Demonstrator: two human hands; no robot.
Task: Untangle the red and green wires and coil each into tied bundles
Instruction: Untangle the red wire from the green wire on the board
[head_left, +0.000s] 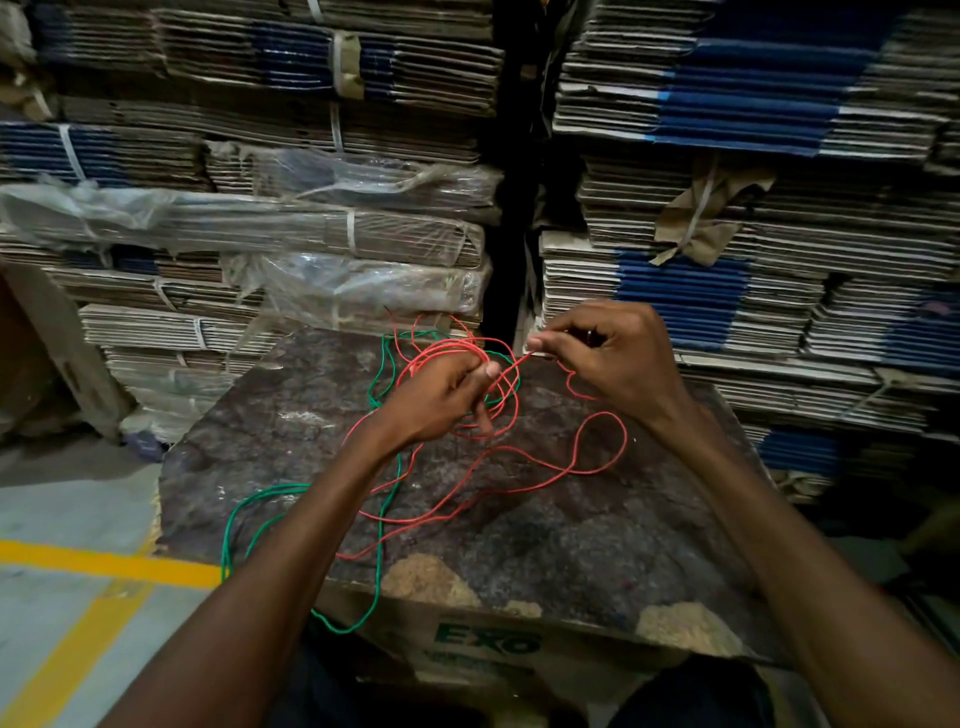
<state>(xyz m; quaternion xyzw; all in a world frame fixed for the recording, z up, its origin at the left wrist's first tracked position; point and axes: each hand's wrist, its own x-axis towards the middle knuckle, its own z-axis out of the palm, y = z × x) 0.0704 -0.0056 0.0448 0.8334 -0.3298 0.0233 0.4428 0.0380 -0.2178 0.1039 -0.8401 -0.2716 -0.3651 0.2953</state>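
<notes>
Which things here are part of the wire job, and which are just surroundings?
Job: red wire, green wire, left hand gripping the red loops, right hand pinching a red strand.

Surroundings: worn board the wires lie on, stacked flattened cartons, plastic wrap, yellow floor lines.

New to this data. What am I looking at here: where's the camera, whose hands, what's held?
There is no robot: a person works bare-handed, and the single picture comes from a camera on their head looking down. The left hand grips loops of red wire with some green wire tangled in. The right hand pinches a red strand leading out of that coil. Loose lengths of both wires lie on a worn board resting on a cardboard box. Stacks of flattened cartons stand behind.
</notes>
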